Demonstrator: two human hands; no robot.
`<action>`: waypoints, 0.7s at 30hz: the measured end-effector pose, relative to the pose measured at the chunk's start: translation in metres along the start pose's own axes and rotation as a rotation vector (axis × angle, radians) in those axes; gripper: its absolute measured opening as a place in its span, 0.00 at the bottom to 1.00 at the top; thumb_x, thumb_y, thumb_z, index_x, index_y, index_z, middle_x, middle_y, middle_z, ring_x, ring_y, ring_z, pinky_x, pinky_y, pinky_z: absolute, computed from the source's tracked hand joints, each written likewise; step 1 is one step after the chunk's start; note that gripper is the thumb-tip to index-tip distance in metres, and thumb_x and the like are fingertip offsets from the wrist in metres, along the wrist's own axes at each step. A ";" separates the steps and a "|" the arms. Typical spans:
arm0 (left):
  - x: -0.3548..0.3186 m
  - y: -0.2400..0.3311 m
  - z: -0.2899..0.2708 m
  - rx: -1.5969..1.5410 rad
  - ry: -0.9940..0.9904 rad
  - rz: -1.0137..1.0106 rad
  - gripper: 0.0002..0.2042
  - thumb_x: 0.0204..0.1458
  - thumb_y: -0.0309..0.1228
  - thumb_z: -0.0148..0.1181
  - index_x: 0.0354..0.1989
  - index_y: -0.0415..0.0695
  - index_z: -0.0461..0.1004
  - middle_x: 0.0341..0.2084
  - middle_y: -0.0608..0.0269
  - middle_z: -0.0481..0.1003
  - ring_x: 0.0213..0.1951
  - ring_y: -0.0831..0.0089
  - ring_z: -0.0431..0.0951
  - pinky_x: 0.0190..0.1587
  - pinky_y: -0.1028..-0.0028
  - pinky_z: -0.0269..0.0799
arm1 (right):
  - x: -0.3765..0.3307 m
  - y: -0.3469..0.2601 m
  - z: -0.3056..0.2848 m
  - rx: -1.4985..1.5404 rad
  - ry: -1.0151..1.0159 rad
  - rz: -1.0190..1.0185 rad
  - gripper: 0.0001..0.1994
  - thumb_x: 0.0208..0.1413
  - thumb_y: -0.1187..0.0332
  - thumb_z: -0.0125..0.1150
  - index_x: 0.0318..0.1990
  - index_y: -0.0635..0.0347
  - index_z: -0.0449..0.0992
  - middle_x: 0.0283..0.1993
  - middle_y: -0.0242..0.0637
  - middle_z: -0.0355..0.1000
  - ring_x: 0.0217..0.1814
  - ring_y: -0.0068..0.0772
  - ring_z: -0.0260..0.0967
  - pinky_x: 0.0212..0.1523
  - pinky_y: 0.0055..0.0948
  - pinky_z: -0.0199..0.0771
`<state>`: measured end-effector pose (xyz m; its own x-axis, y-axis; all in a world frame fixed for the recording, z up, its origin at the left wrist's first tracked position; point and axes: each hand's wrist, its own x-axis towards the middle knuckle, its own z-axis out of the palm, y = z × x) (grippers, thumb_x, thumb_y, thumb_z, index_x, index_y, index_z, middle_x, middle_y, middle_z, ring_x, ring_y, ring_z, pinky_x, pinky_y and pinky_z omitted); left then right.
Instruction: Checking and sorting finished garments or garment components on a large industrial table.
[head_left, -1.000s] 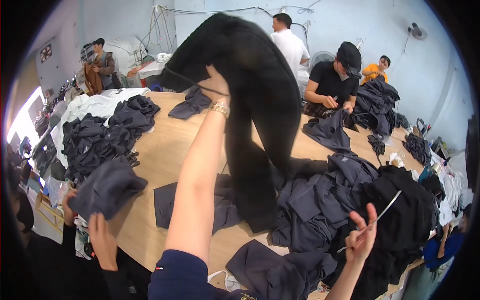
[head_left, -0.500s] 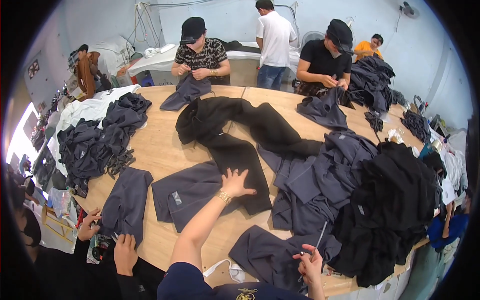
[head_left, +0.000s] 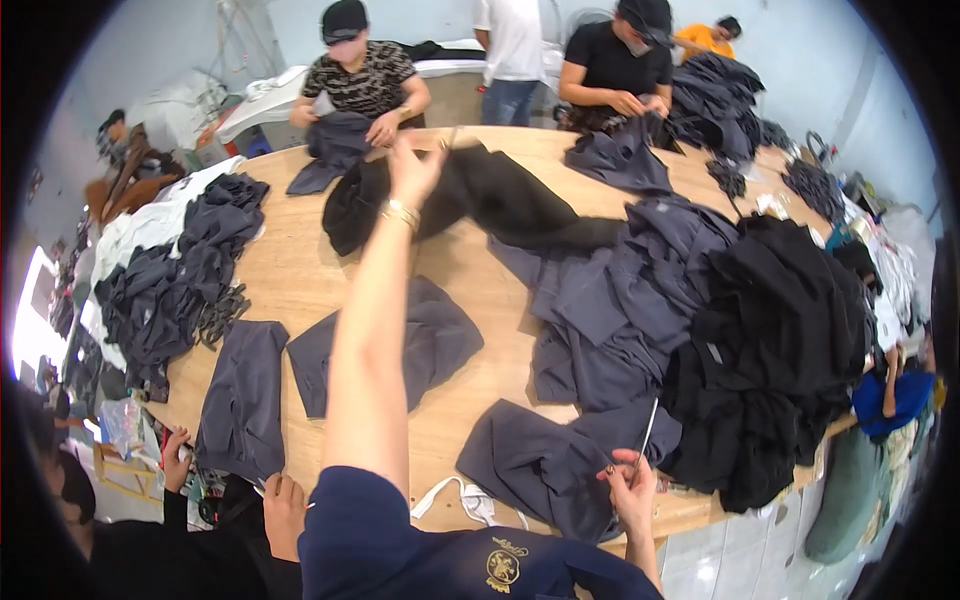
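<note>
My left arm reaches far across the table. My left hand (head_left: pixel 414 170) is at the black garment (head_left: pixel 480 195), near the far edge; motion smears its fingers, so whether it grips the cloth cannot be told. My right hand (head_left: pixel 632 488), low on the right, is closed around a slim pointed metal tool (head_left: pixel 650 428) that points upward. Beneath and beside that hand lies a dark grey garment piece (head_left: pixel 530 460). Another dark grey piece (head_left: pixel 440 330) is spread in the middle, partly hidden by my left forearm.
Dark grey garments (head_left: pixel 610 300) and a black pile (head_left: pixel 780 340) lie to the right, more grey cloth (head_left: pixel 160 290) to the left. A co-worker's hands (head_left: pixel 285 505) touch a grey piece (head_left: pixel 243 400). Two people handle cloth across the table. A white strap (head_left: pixel 478 503) lies near me.
My left hand has swept from the middle to the far side. The black garment's near leg has left the grey piece and is bunched farther away. My right hand still holds the tool.
</note>
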<state>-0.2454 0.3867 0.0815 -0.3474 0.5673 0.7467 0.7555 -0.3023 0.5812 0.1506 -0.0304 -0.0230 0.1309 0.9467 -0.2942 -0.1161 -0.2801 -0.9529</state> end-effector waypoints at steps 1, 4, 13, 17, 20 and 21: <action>0.016 0.004 -0.001 0.032 0.056 0.091 0.29 0.46 0.43 0.66 0.52 0.37 0.67 0.43 0.48 0.75 0.45 0.63 0.76 0.47 0.69 0.70 | 0.001 0.004 -0.001 -0.003 0.002 -0.033 0.13 0.53 0.82 0.54 0.47 0.67 0.68 0.28 0.33 0.73 0.34 0.22 0.73 0.37 0.18 0.70; -0.009 0.050 -0.011 -0.451 -0.358 -0.149 0.27 0.54 0.44 0.59 0.55 0.36 0.65 0.47 0.49 0.73 0.51 0.68 0.71 0.53 0.72 0.65 | 0.002 0.001 0.000 -0.099 0.024 -0.094 0.14 0.54 0.81 0.53 0.49 0.68 0.66 0.30 0.34 0.73 0.35 0.24 0.74 0.39 0.19 0.71; -0.332 0.178 -0.131 -0.431 -1.114 -0.195 0.26 0.39 0.24 0.67 0.51 0.42 0.70 0.55 0.50 0.67 0.65 0.52 0.55 0.64 0.62 0.52 | -0.013 0.020 0.017 -0.085 0.098 -0.101 0.15 0.56 0.75 0.55 0.51 0.63 0.68 0.35 0.30 0.70 0.29 0.11 0.66 0.30 0.15 0.67; -0.422 0.191 -0.135 0.099 -1.203 0.233 0.40 0.38 0.50 0.67 0.62 0.50 0.61 0.64 0.50 0.53 0.67 0.47 0.44 0.64 0.45 0.38 | -0.030 0.052 0.008 0.017 0.270 -0.219 0.15 0.61 0.75 0.47 0.54 0.63 0.69 0.37 0.26 0.68 0.33 0.11 0.64 0.30 0.13 0.64; -0.431 0.185 -0.136 0.184 -1.199 0.314 0.40 0.40 0.54 0.64 0.63 0.49 0.59 0.65 0.49 0.51 0.67 0.47 0.45 0.64 0.45 0.39 | -0.053 0.043 -0.006 0.042 0.184 -0.014 0.15 0.62 0.74 0.45 0.54 0.62 0.69 0.32 0.24 0.68 0.27 0.12 0.59 0.26 0.15 0.59; -0.431 0.185 -0.135 0.172 -1.209 0.298 0.40 0.41 0.54 0.63 0.63 0.49 0.59 0.65 0.49 0.51 0.67 0.47 0.46 0.64 0.46 0.39 | -0.060 0.041 -0.009 0.048 0.187 -0.013 0.15 0.62 0.74 0.45 0.54 0.62 0.69 0.32 0.24 0.68 0.27 0.12 0.59 0.26 0.15 0.59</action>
<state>-0.0308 -0.0177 -0.0893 0.5103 0.8599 0.0152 0.8112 -0.4872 0.3234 0.1472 -0.1004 -0.0447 0.3130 0.9028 -0.2948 -0.1593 -0.2561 -0.9534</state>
